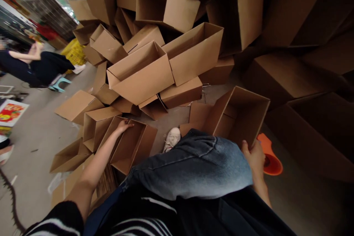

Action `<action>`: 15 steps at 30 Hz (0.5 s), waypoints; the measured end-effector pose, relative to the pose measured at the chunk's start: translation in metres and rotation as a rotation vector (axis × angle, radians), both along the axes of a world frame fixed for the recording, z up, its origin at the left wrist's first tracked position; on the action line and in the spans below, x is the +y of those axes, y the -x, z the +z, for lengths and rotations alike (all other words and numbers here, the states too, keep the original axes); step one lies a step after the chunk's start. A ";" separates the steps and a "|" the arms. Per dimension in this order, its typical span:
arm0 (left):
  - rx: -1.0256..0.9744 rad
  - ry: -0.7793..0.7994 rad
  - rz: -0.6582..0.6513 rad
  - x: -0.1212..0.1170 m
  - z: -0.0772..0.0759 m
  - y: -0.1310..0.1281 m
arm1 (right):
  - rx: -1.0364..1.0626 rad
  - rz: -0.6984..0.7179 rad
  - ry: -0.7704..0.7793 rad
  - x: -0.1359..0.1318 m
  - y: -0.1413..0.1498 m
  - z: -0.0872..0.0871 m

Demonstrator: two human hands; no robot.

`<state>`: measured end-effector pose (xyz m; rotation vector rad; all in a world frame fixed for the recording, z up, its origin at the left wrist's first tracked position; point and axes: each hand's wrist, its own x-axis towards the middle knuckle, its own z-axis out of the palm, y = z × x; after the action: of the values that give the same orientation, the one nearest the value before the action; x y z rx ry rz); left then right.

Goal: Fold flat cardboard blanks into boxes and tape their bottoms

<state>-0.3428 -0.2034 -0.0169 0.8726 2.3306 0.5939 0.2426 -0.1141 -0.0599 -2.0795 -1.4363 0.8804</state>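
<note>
My left hand (123, 126) has its fingers over the rim of an open cardboard box (131, 143) beside my left leg. The box is tilted, with its inside facing up. On the other side of my knee, my right hand (253, 155) is closed around an orange tape dispenser (271, 155) with a round, hollow end. The thumb of that hand rests at the lower edge of another open cardboard box (240, 112), which stands tilted in front of it. Part of the dispenser is hidden behind the fingers.
A heap of open cardboard boxes (143, 73) rises in front of me, and larger boxes (293, 77) stand in shadow at right. A person (30, 64) sits on a light-blue stool (61, 84) at far left, near a yellow crate (74, 52). My shoe (173, 138) is between the boxes.
</note>
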 end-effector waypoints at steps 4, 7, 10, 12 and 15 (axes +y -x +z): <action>0.001 -0.016 -0.029 0.008 -0.003 -0.011 | -0.001 -0.007 0.012 0.001 -0.001 -0.002; 0.026 -0.009 -0.050 0.013 -0.009 -0.018 | 0.002 -0.004 0.007 0.001 -0.001 -0.004; 0.071 0.043 -0.058 0.012 -0.016 -0.019 | -0.018 -0.009 0.002 0.000 -0.002 -0.006; 0.103 0.110 -0.057 0.008 -0.019 -0.018 | -0.024 -0.008 -0.003 0.000 -0.002 -0.007; 0.166 0.224 -0.045 0.000 -0.024 -0.014 | -0.025 -0.010 0.010 0.000 -0.003 -0.007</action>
<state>-0.3287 -0.2037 -0.0410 0.8944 2.4598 0.2420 0.2460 -0.1138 -0.0665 -2.1100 -1.4365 0.8620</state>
